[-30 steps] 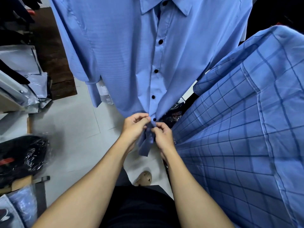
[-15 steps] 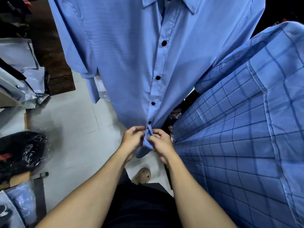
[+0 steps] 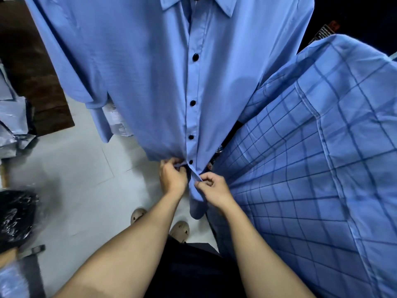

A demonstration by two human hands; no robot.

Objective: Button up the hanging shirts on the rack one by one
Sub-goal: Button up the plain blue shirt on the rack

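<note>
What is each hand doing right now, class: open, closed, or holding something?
Left hand: closed, pinching the shirt at its placket near the hem.
Right hand: closed, pinching the shirt's other front edge.

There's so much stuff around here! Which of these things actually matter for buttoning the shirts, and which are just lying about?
Part of the job:
- plain blue shirt, its black buttons
- left hand and right hand, pinching its hem
- checked blue shirt, hanging beside it

Just lying about:
- black plastic bag
- wrapped packages
- dark wooden board
</note>
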